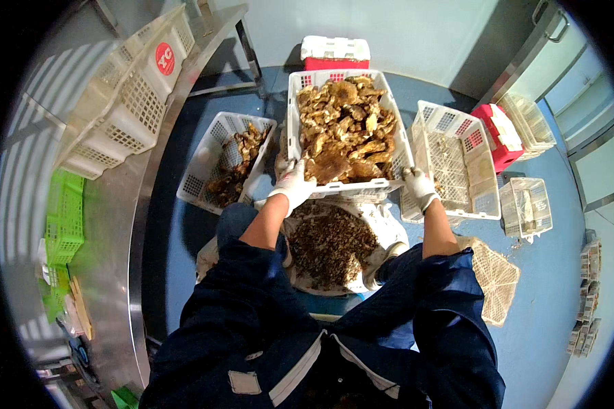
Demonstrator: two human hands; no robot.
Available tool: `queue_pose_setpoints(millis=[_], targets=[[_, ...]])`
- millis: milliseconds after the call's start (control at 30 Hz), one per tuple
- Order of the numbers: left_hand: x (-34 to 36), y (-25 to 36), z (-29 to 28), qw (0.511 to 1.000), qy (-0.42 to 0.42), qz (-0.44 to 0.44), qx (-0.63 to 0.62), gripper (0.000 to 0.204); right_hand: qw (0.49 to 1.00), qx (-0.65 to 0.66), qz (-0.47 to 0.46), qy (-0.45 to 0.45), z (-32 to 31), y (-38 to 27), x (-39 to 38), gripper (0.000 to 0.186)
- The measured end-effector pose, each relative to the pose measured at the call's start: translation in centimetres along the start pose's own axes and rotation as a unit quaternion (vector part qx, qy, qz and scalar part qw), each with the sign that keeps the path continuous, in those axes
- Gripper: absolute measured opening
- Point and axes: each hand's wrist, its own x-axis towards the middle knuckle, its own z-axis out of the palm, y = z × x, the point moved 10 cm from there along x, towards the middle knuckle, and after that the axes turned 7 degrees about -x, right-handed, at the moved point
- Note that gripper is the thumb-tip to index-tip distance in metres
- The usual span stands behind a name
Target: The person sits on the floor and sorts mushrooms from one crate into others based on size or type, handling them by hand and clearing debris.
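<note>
Both gloved hands grip a white plastic crate (294,95) heaped with brown mushroom clumps (341,123), my left hand (293,180) at its near left corner and my right hand (417,183) at its near right corner. Below it, a white sack (389,235) is spread between my feet, covered with small dark bits (331,245). To the left, another white crate (198,170) holds fewer clumps. To the right, a white crate (484,184) shows its grid bottom, with some scraps near its left side.
A steel table (116,286) with white crates (133,116) and green baskets (66,211) runs along the left. Red-and-white boxes (498,136) stand at right and back, near doors (580,95). Smaller white baskets (529,204) and a grid tray (494,279) lie on the blue floor at right.
</note>
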Motion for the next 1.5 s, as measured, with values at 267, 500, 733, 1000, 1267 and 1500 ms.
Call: queue_pose_setpoints(millis=[267, 500, 733, 1000, 1267, 1500], targets=[[2.2, 5.4, -5.1, 0.946, 0.206, 0.18, 0.173, 0.047, 0.991, -0.08, -0.058, 0.088, -1.8, -0.9, -4.0, 0.034], [8.4, 7.2, 1.0, 0.956, 0.051, 0.14, 0.251, 0.05, 0.978, 0.188, -0.048, 0.075, -7.9, -6.7, -8.0, 0.03], [9.6, 10.8, -0.4, 0.927, 0.113, 0.135, 0.331, 0.042, 0.971, 0.085, -0.204, 0.097, -7.8, -11.8, -7.5, 0.025], [3.4, 11.1, -6.8, 0.958, 0.087, 0.176, -0.207, 0.032, 0.962, 0.181, -0.188, 0.074, -8.5, -11.7, -9.3, 0.023], [-9.2, 5.2, 5.3, 0.854, -0.184, 0.185, -0.449, 0.033, 0.952, 0.169, -0.241, 0.083, -5.2, -10.6, -18.6, 0.021], [-13.6, 1.5, 8.3, 0.943, -0.226, 0.166, -0.179, 0.04, 0.944, 0.148, -0.294, 0.001, 0.3, -11.5, -24.5, 0.02]])
